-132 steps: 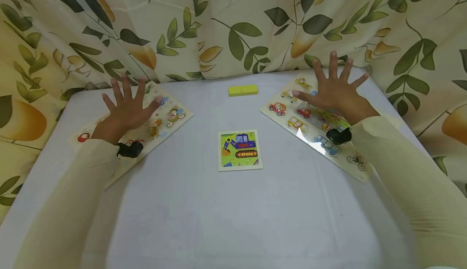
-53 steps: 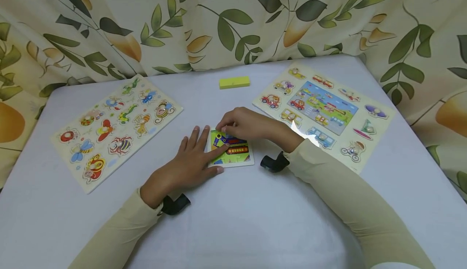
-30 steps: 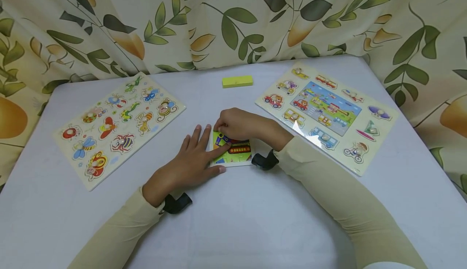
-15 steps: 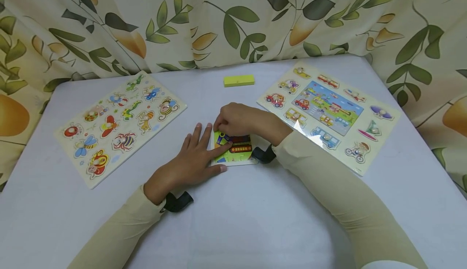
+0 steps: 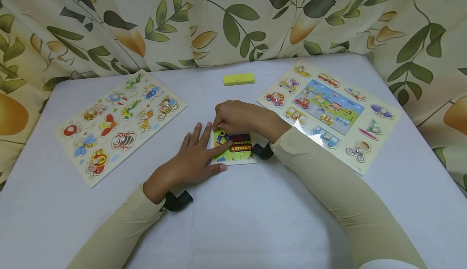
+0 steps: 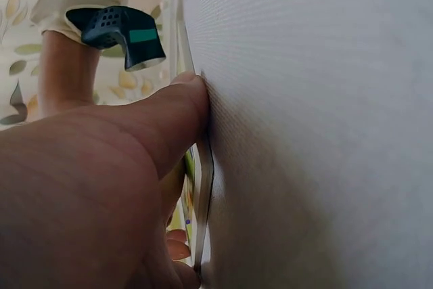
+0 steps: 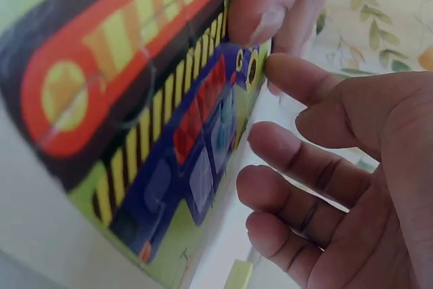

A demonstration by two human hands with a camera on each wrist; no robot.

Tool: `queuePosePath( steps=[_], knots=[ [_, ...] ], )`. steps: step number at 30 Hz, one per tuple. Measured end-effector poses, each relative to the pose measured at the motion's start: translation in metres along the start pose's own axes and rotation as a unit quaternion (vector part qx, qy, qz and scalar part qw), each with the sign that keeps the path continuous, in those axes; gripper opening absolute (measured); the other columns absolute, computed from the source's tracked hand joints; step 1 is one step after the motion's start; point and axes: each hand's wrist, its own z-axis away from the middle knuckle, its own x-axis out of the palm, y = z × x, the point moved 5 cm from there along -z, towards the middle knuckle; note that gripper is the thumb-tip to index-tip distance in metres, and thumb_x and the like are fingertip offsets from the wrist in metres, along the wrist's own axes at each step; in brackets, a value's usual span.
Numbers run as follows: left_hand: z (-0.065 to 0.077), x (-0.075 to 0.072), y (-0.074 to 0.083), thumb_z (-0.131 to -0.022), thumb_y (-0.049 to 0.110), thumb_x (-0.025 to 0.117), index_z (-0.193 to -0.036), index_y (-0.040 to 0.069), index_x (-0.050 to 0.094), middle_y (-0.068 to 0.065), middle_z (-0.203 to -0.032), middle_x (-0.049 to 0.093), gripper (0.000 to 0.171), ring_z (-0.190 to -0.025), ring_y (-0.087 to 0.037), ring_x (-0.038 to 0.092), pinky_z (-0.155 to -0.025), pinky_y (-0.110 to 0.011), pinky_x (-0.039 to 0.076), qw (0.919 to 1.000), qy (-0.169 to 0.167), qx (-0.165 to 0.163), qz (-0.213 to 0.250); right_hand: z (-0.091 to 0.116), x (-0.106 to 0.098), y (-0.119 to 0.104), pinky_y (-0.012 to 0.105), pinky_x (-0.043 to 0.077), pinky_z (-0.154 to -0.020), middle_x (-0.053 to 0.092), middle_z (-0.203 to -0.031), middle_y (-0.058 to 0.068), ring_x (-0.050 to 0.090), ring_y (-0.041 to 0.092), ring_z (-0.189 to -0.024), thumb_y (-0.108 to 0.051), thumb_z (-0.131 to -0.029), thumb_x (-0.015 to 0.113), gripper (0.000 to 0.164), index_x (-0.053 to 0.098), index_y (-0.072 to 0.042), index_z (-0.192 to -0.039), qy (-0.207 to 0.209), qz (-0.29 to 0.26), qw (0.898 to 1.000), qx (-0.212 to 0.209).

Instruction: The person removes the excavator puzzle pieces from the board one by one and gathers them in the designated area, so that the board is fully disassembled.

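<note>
The puzzle [image 5: 240,148] is pressed by wide-spread left hand [image 5: 191,160] and seemingly pried by bent right hand [image 5: 240,117], grip unclear; lifting seems needed.

The puzzle [image 5: 240,149] is green, blue and red, the curtain [image 5: 233,23] leaf-patterned.

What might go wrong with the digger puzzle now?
A piece of the digger puzzle might pop out, since the right hand is at its far left corner. The left hand lies partly across it and might nudge it. The black gadget on the right wrist is close and might bump it.
</note>
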Motion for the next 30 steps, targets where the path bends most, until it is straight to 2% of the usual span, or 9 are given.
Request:
queuePosePath(
  steps=[5,22,26,30],
  knots=[
    [-0.0006,-0.0002,-0.0011,-0.094,0.056,0.053,-0.152,0.039,0.029,-0.015,-0.160,-0.014,0.065,-0.142,-0.040,-0.021,-0.110,-0.062,-0.001,1.0000,-0.003,-0.001,0.004,-0.0017,0.0002,-0.0043,0.029,0.045,-0.080,0.060,-0.096,-0.001,0.053,0.014,-0.083,-0.007,-0.096,0.055,0.025,0.078,-0.013,-0.104,0.002,0.016,1.000,-0.015],
    [0.0009,0.0021,-0.0006,-0.095,0.057,0.051,-0.152,0.040,0.027,-0.016,-0.160,-0.014,0.064,-0.142,-0.039,-0.021,-0.110,-0.061,-0.001,1.0000,-0.005,0.003,0.008,-0.0058,0.0050,-0.0007,0.028,0.044,-0.079,0.056,-0.095,-0.003,0.053,0.014,-0.084,-0.008,-0.096,0.061,0.019,0.078,-0.017,-0.094,0.002,-0.007,1.000,0.007],
    [0.0009,0.0011,-0.0001,-0.095,0.057,0.051,-0.152,0.039,0.028,-0.016,-0.160,-0.015,0.064,-0.142,-0.039,-0.021,-0.110,-0.061,-0.001,1.0000,-0.003,0.002,0.005,-0.0044,0.0041,0.0001,0.029,0.044,-0.078,0.056,-0.094,-0.003,0.053,0.014,-0.082,-0.010,-0.098,0.058,0.021,0.076,-0.018,-0.089,0.007,0.002,1.000,0.010],
    [0.0011,0.0005,-0.0010,-0.094,0.057,0.052,-0.152,0.039,0.028,-0.016,-0.160,-0.015,0.065,-0.142,-0.039,-0.021,-0.110,-0.061,-0.002,1.0000,-0.004,-0.003,0.002,-0.0019,0.0025,0.0009,0.029,0.044,-0.081,0.058,-0.096,-0.004,0.054,0.013,-0.084,-0.011,-0.099,0.055,0.024,0.077,-0.018,-0.094,0.015,0.010,1.000,0.010]
  ],
)
